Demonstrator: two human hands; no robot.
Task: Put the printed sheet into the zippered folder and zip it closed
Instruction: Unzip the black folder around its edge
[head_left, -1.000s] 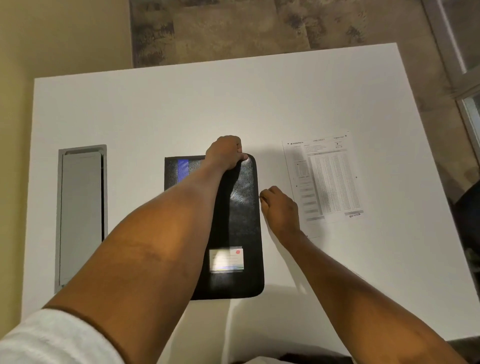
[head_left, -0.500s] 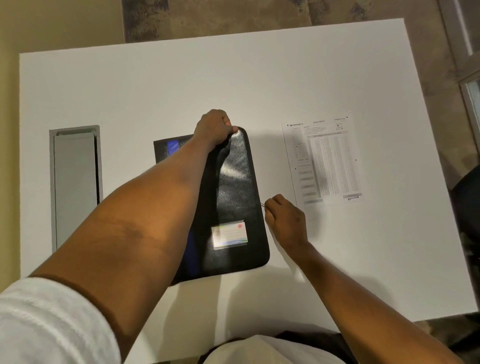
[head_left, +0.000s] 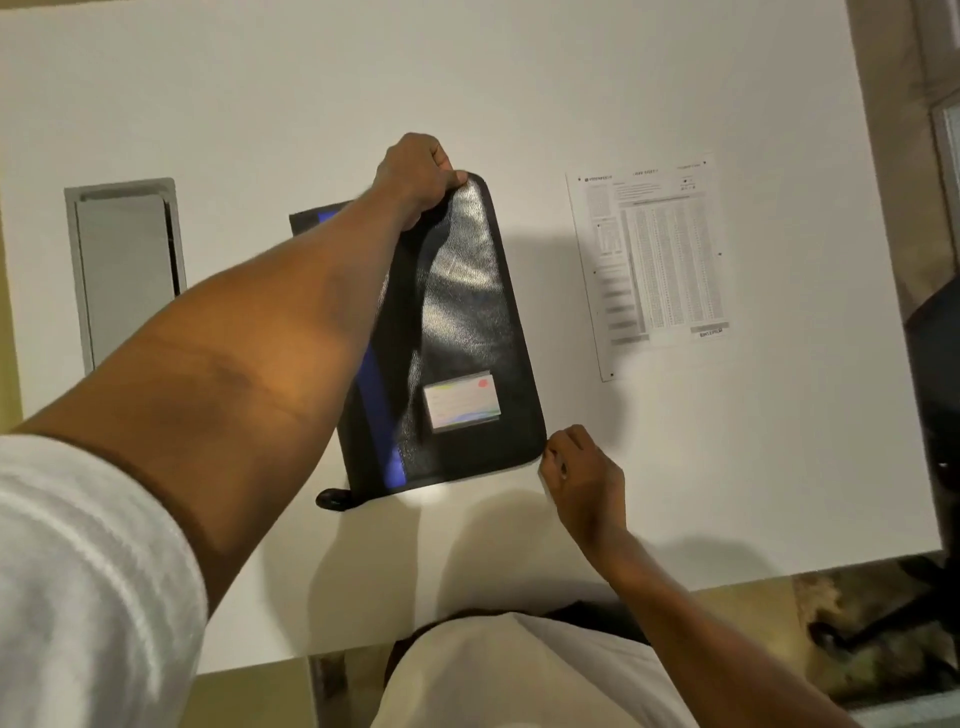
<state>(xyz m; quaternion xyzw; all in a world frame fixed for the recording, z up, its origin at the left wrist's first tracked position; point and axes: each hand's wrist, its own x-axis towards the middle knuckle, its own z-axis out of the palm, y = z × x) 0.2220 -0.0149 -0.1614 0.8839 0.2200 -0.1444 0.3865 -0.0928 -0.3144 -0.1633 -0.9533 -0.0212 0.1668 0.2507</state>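
Observation:
A black zippered folder with a blue stripe and a small card pocket lies in the middle of the white table. My left hand grips its far top edge and lifts the cover a little. My right hand is at the folder's near right corner, fingers pinched on what looks like the zipper pull. The printed sheet lies flat on the table to the right of the folder, apart from both hands.
A grey rectangular cable hatch is set into the table at the left. The table's near edge runs just below my right wrist. A dark chair base stands on the floor at the right.
My right hand has travelled down the folder's right edge from its middle to the near right corner. My left hand kept its grip on the top edge. The camera has tilted downward.

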